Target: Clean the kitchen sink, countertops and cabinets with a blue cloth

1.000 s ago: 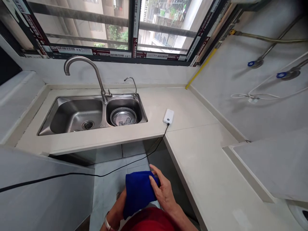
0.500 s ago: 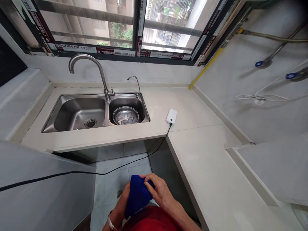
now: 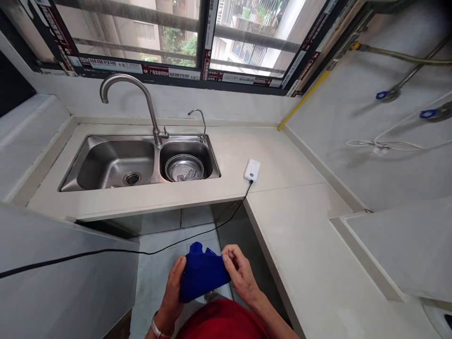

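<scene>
A deep blue cloth is stretched between my hands, low in the view and in front of my red top. My left hand grips its left edge, thumb on the near side and the other fingers hidden behind. My right hand pinches the upper right corner between thumb and fingertips. The cloth's top edge is uneven, with a small bunched tab sticking up toward the left. Whether it is folded or sewn into a shape, I cannot tell.
Ahead, a double steel sink with a tall faucet holds a round strainer basket. A white power bank lies on the pale L-shaped counter. Its black cable runs left across the gap before me.
The blue cloth has risen slightly and been spread wider. My right hand has moved right to its corner; my left hand has shifted up and a little left.
</scene>
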